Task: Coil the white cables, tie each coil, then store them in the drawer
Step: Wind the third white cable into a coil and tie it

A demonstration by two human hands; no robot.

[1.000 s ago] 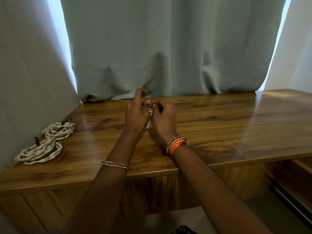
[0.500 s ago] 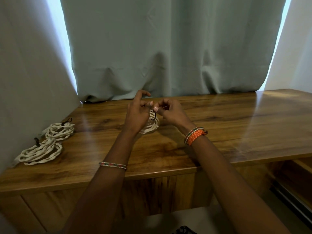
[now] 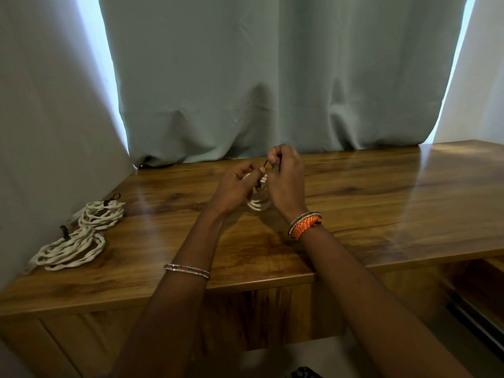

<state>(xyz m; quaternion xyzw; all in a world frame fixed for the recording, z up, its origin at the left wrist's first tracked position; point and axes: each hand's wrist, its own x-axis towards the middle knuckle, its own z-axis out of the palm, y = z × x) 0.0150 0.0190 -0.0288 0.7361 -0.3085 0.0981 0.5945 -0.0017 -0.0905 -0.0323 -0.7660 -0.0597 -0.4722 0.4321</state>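
Note:
A small white cable coil (image 3: 258,203) stands between my hands on the wooden tabletop (image 3: 368,203), mostly hidden by them. My left hand (image 3: 234,190) holds the coil, its thumb and finger pinching a thin dark tie (image 3: 264,167). My right hand (image 3: 286,179) pinches the upper end of the same tie above the coil. Two more white coils lie at the far left: one (image 3: 101,213) with a dark tie looped at its top, another (image 3: 71,249) nearer the front edge, also bound with a dark tie.
A grey curtain (image 3: 259,77) hangs behind the table and along the left side. Below the tabletop's right end an opening with a dark rail (image 3: 474,304) shows. Wooden cabinet fronts (image 3: 81,336) run beneath the top.
My right hand has risen and pulled the dark tie upward above the coil. My left hand has turned slightly and keeps hold of the coil. The two coils at the left have not moved.

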